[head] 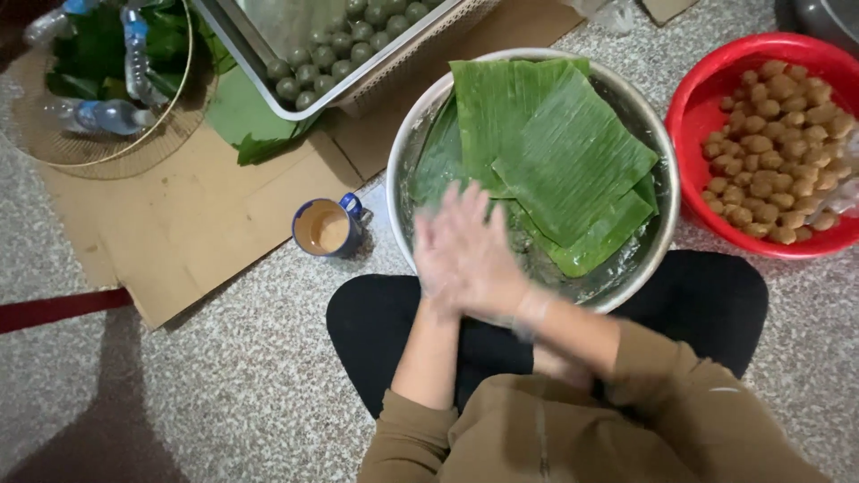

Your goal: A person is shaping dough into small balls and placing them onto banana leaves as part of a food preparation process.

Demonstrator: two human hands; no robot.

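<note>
My left hand (437,273) and my right hand (483,241) are pressed palm to palm over the near rim of a large metal basin (667,179). Both wear thin clear gloves and are blurred with motion. The fingers are stretched out, and the palms hide whatever may lie between them. Cut green banana leaves (564,152) lie stacked in the basin just beyond my fingertips. I sit on the floor with my dark-trousered legs around the basin's near side.
A red bowl (693,100) of several brown balls (778,152) stands at the right. A blue cup (327,228) of tan liquid sits left of the basin. A white tray (268,94) holds green balls (340,45). Flat cardboard (179,233) and a basket (107,152) with plastic bottles lie at the left.
</note>
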